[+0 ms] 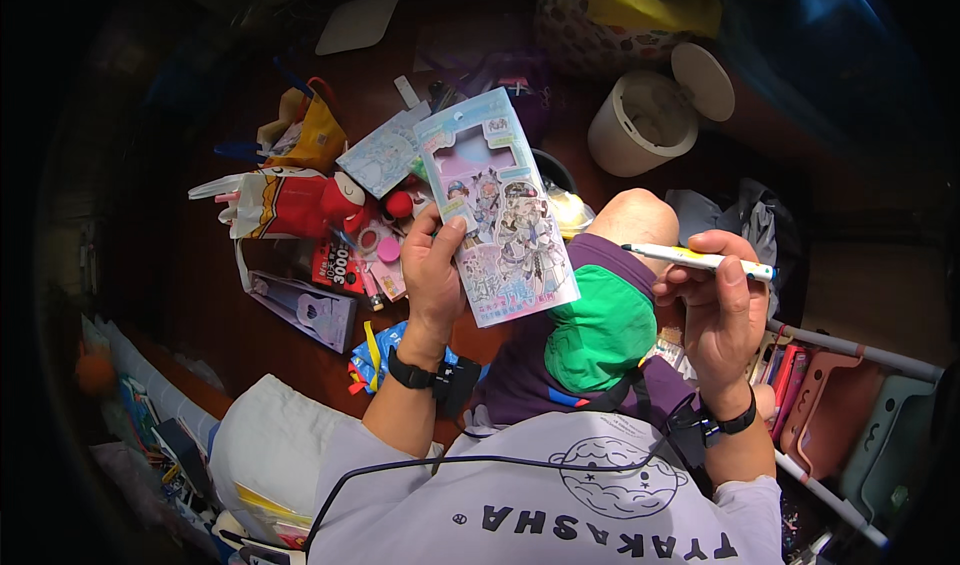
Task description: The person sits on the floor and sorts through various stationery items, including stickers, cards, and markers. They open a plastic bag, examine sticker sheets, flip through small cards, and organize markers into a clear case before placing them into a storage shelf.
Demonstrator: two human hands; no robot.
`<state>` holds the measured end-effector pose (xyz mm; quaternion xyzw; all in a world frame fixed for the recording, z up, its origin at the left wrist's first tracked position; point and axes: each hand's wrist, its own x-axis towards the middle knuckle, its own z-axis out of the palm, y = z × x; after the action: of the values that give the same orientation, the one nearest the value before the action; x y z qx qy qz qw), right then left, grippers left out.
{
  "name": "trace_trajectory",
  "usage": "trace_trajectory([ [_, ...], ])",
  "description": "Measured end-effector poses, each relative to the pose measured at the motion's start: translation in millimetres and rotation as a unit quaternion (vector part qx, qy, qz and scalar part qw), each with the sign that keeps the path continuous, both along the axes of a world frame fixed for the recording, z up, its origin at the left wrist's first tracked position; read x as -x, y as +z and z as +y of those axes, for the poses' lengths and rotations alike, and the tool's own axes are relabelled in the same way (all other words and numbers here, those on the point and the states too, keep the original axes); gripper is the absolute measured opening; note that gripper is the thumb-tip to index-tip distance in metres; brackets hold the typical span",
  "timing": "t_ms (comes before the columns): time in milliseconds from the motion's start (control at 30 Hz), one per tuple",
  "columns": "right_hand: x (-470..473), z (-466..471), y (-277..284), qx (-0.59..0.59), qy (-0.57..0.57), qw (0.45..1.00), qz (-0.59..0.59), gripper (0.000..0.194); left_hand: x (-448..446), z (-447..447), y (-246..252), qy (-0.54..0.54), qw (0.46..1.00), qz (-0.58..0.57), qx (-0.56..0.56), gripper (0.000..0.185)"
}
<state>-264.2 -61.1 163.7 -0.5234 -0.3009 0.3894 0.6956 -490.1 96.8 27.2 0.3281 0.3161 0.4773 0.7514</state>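
Note:
My left hand [436,269] grips the left edge of a flat sticker packet [517,239] printed with cartoon figures, held up in front of me. A white marker pen [701,257] with yellow markings and a dark tip pointing left is held in the fingers of my right hand [716,295]. Behind the packet, a second light-blue illustrated packet [381,149] lies on the pile on the floor. Green cloth [604,329] shows on the purple shorts between my forearms.
A white bin [637,130] with its lid raised stands ahead right. Red and white bags [292,203], a yellow bag [319,139] and a lilac box [307,310] lie at left. Pink and green storage bins [881,437] stand at lower right. A black cable [450,460] crosses my shirt.

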Motion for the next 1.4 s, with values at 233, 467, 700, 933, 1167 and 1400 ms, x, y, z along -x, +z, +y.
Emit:
trace_trajectory([
  [233,-23.5,-46.8,-42.9,0.064,-0.001,0.99,-0.125,0.021,-70.0,-87.1,17.9,-0.334,0.912,0.22,-0.094,0.044],
  [467,-25.3,-67.1,-73.2,0.125,-0.007,0.95,-0.287,0.016,-79.1,-101.0,17.4,-0.331,0.915,0.191,-0.129,0.045],
  [700,-31.6,-73.3,-73.5,0.126,-0.038,0.936,-0.328,0.013,-80.1,-103.6,15.5,-0.329,0.914,0.202,-0.125,0.045],
  [933,-35.2,-81.0,-72.7,0.164,-0.083,0.925,-0.332,0.015,-75.8,-101.1,13.2,-0.321,0.918,0.204,-0.117,0.045],
  [1167,-25.9,-75.3,-78.2,0.122,-0.051,0.98,-0.147,0.018,-72.7,-98.5,13.2,-0.317,0.916,0.217,-0.117,0.044],
  [1400,-26.5,-68.0,-77.8,0.168,-0.054,0.953,-0.245,0.018,-69.4,-98.9,9.7,-0.31,0.92,0.195,-0.137,0.045],
])
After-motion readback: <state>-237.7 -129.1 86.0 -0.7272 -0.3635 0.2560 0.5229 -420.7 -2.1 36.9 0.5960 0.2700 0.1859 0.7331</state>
